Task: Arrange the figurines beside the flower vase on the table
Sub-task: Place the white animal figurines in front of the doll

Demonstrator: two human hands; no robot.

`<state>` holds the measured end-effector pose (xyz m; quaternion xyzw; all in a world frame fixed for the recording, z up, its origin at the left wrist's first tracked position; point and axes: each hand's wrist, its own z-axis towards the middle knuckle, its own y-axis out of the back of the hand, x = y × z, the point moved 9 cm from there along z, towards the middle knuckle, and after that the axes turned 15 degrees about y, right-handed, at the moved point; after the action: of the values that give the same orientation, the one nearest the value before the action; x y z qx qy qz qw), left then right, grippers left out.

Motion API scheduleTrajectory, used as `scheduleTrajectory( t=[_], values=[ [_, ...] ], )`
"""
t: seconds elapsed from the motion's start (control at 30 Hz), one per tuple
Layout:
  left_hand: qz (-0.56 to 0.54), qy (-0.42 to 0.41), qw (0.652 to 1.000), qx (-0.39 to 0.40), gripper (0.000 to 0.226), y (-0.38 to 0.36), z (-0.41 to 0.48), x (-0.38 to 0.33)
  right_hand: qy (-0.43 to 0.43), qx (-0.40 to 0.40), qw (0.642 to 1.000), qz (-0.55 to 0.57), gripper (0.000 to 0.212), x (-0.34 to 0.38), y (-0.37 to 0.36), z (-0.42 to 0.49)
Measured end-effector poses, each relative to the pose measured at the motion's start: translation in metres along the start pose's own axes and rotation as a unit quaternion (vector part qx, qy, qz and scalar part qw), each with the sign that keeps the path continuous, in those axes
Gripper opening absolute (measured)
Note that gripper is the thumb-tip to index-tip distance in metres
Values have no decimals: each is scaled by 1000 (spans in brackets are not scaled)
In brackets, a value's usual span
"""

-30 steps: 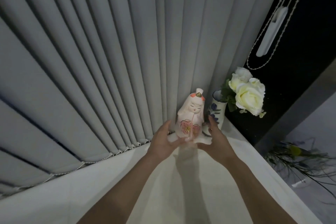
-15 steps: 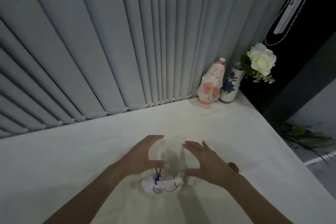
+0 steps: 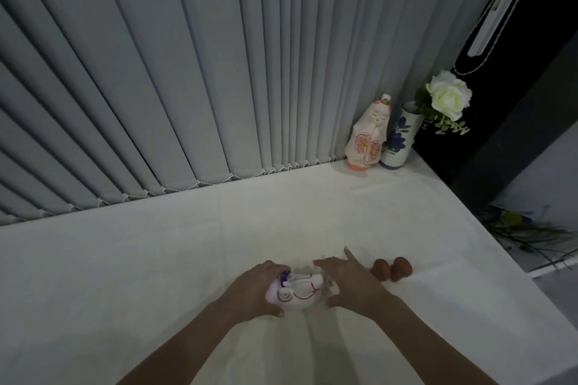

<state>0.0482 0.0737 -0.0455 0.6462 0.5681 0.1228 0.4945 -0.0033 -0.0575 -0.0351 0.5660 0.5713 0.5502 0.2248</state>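
A white and pink doll figurine (image 3: 367, 136) stands upright at the table's far right corner, touching or nearly touching the blue-flowered vase (image 3: 398, 139) that holds a white rose (image 3: 448, 97). Near the front, a white figurine with purple and red markings (image 3: 295, 291) lies on the white table (image 3: 156, 259). My left hand (image 3: 255, 292) grips its left end and my right hand (image 3: 350, 286) closes on its right end, hiding that part. Two small brown figurines (image 3: 392, 269) sit just right of my right hand.
Grey vertical blinds (image 3: 187, 72) hang along the table's back edge. The table's right edge runs diagonally beside a dark wall, with green stems (image 3: 525, 234) lying on the floor beyond it. A blind cord and weight (image 3: 491, 22) hang at the upper right.
Both hands left the doll beside the vase and came back to the near table. They dropped onto the lying white figurine and closed on it. The brown figurines came into view.
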Motion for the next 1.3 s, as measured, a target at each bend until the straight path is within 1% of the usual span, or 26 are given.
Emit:
scheduleTrajectory(
  t=[0.07, 0.17, 0.27, 0.5, 0.63, 0.77, 0.87, 1.0, 1.07, 1.17, 1.3],
  values=[
    [7, 3, 1000, -9, 76, 0, 0, -1, -19, 24, 999, -29, 78, -12, -4, -4],
    [18, 12, 1000, -15, 74, -1, 1, -2, -43, 49, 996, -53, 63, -26, -7, -9],
    [27, 20, 999, -18, 73, -3, 2, -4, -64, 39, 996, -54, 46, -33, -7, -9],
    [10, 16, 1000, 0, 63, -5, 8, -8, -69, 29, 997, -23, 33, -38, -6, -5],
    [-16, 16, 1000, 15, 64, 3, 15, -5, -68, 12, 998, -6, 32, -44, 6, 0],
    [-44, 12, 999, -3, 63, 35, 39, -15, -77, -21, 997, -12, 34, -65, 34, 8],
    [-34, -11, 999, -23, 63, 70, 74, -37, -106, -64, 992, -10, 35, -95, 70, 13],
    [-4, -39, 999, -34, 63, 112, 131, -72, -151, -115, 982, -7, 30, -141, 119, 21],
    [6, -61, 997, -39, 68, 128, 159, -91, -171, -132, 976, 5, 30, -164, 135, 27],
    [28, -79, 996, -41, 78, 141, 200, -111, -190, -132, 973, 9, 32, -191, 147, 41],
    [60, -72, 996, -10, 68, 141, 249, -124, -209, -105, 972, 31, 32, -216, 145, 61]
  ],
)
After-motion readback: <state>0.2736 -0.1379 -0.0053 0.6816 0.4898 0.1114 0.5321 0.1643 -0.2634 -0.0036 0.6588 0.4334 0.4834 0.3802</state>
